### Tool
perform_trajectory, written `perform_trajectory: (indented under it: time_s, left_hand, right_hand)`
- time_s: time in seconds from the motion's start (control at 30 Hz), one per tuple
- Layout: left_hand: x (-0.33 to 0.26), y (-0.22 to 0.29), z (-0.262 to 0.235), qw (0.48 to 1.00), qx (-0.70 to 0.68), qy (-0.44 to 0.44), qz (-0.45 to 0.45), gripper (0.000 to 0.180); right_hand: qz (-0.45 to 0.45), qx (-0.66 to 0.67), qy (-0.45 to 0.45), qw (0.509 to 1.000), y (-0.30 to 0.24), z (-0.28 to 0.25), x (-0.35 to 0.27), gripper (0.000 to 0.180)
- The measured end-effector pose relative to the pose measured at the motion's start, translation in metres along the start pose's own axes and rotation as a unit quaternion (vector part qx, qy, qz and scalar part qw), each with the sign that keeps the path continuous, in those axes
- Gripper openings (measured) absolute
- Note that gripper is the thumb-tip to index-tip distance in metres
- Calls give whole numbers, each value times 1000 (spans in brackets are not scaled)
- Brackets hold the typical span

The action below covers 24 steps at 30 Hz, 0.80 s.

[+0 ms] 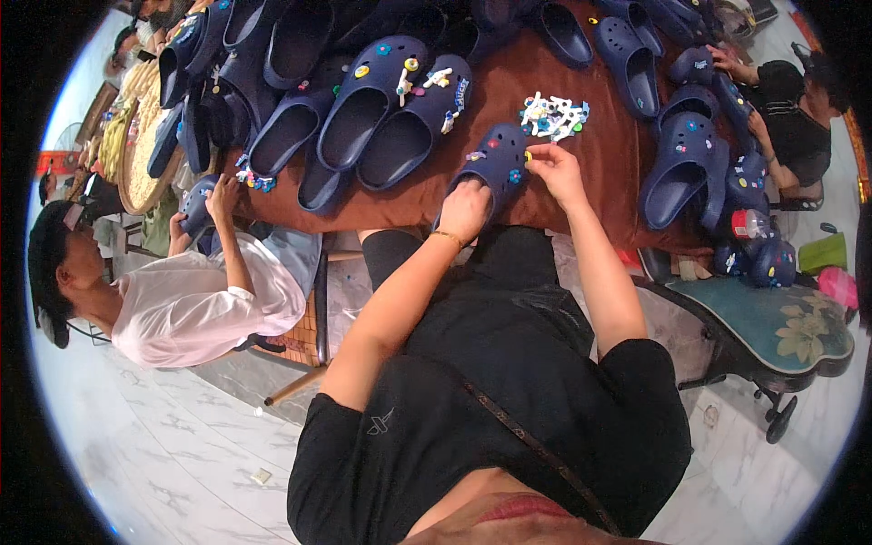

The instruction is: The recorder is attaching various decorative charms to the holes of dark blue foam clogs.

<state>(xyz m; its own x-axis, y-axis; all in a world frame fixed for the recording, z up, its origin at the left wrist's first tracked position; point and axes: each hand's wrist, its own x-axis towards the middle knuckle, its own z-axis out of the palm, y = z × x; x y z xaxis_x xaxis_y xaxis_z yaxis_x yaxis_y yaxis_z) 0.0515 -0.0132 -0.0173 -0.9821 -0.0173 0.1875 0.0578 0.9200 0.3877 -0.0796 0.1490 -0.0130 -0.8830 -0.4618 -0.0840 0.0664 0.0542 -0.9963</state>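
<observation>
A navy clog point(498, 167) with several small coloured charms on its toe stands at the near edge of the brown-covered table in front of me. My left hand point(465, 211) reaches into its foot opening and holds it; the fingertips are hidden inside. Beside the toe's right side, my right hand point(558, 174) pinches a small yellow-green shoe charm point(528, 156) between thumb and fingers. Just beyond that hand lies a pile of white and coloured charms point(552, 116). Left of my clog sits another navy clog point(418, 127) with large white charms.
Many navy clogs crowd the table's far side and both ends, among them a decorated clog point(683, 163) at right. One person point(195, 291) on the left handles a clog; another person point(788, 123) works at far right. A teal-topped stool point(772, 318) stands at my right.
</observation>
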Motion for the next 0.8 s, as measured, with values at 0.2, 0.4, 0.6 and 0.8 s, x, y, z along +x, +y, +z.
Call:
perform_trajectory:
  time_s: [0.2,0.4,0.6,0.8]
  left_hand:
    - [-2,3,-1,999,-23,-39,-28,11]
    - [-2,-2,-4,999,-15,-35,-17,12]
    - [1,3,-13,998,-39,-49,-26,12]
    - [3,-2,-6,998,-40,-54,-8,10]
  right_hand:
    - [-5,-53,-11,999,4,-2,1,21]
    - [-111,-289,23,950,-18,15,6,20]
    - [-135,-425,-10,895,-28,19,13,15]
    - [-3,-504,-49,862,-36,24,37,22]
